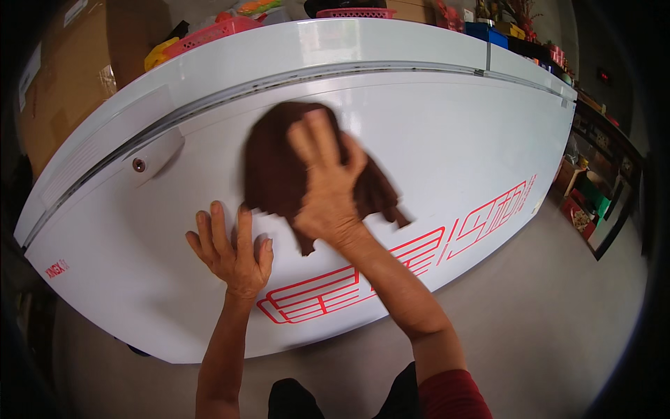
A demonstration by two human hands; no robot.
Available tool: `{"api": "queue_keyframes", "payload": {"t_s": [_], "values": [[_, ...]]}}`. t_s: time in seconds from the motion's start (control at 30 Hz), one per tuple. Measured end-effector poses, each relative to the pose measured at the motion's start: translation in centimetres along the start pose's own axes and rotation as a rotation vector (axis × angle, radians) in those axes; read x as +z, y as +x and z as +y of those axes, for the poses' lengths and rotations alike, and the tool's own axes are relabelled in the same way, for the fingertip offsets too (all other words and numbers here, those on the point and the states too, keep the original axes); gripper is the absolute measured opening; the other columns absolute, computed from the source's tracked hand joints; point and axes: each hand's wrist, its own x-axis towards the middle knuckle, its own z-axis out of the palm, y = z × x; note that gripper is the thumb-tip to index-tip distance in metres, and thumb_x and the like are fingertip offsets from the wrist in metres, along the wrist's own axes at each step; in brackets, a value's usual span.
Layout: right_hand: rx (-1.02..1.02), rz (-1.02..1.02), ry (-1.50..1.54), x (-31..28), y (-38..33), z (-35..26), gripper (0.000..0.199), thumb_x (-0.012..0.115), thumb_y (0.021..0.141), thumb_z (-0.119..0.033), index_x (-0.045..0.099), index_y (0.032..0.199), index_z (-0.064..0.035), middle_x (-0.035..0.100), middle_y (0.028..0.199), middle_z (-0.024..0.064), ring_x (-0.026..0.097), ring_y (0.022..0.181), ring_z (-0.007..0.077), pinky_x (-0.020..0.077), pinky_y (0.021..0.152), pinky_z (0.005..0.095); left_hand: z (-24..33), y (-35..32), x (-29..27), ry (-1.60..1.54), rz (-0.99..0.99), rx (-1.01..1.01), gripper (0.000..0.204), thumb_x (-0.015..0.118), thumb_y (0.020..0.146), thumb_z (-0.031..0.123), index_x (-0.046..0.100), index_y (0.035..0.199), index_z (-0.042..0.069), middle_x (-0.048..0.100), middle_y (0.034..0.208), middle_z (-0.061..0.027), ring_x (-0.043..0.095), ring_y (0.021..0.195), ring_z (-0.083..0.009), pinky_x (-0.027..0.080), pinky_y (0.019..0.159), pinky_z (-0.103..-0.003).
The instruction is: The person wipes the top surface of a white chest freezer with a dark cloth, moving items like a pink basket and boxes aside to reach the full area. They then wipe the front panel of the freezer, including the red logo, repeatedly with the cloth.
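A dark brown cloth (276,160) lies spread against the white front of a chest freezer (433,140), its lower corners hanging loose. Over it is my right hand (328,181), holding the cloth against the panel with the fingers pointing up; they are slightly blurred. To the left of the cloth, my left hand (234,251) rests on the same panel with its fingers spread, and nothing is in it. Large red printed lettering (349,286) runs along the panel below the hands.
A round lock (139,164) sits near the lid seam at the left. Pink baskets (216,33) and other goods stand on the lid. A large cardboard box (77,84) is at the far left. Grey floor (530,328) and a dark-framed shelf (607,188) lie to the right.
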Motion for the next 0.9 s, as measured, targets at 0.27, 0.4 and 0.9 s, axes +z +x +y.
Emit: {"api": "queue_keyframes", "payload": {"t_s": [0.27,0.4,0.9], "values": [[-0.035,0.097,-0.134,0.4,0.7,1.2,0.028,0.065,0.061,-0.027,0.061,0.087,-0.0183,0.053,0.125,0.0043,0.04,0.131,0.0262,0.0228,0.1,0.0499,-0.9,0.1,-0.8,0.021,-0.026,0.017,0.046,0.054,0.088,0.029,0.055,0.126,0.005,0.039,0.14,-0.0234,0.03,0.131,-0.0452,0.016,0.106,-0.06],[0.336,0.26,-0.227,-2.5,-2.1,9.9,0.037,0.06,0.081,-0.031,0.062,0.108,-0.0054,0.054,0.129,0.0101,0.032,0.133,0.0299,0.016,0.103,0.049,0.4,0.8,0.1,-0.016,0.031,0.015,0.049,0.055,0.083,0.025,0.055,0.129,0.007,0.039,0.141,-0.0214,0.029,0.134,-0.0409,0.013,0.109,-0.056],[-0.125,0.024,-0.072,4.6,-12.9,-3.9,0.019,0.058,0.068,-0.025,0.066,0.08,-0.0133,0.059,0.113,0.0026,0.049,0.121,0.0236,0.0252,0.098,0.0549,-0.7,0.2,-0.3,-0.241,0.035,-0.044,0.064,0.025,0.096,0.057,0.057,0.126,0.01,0.044,0.14,-0.0174,0.03,0.135,-0.0377,0.007,0.112,-0.053]]}}
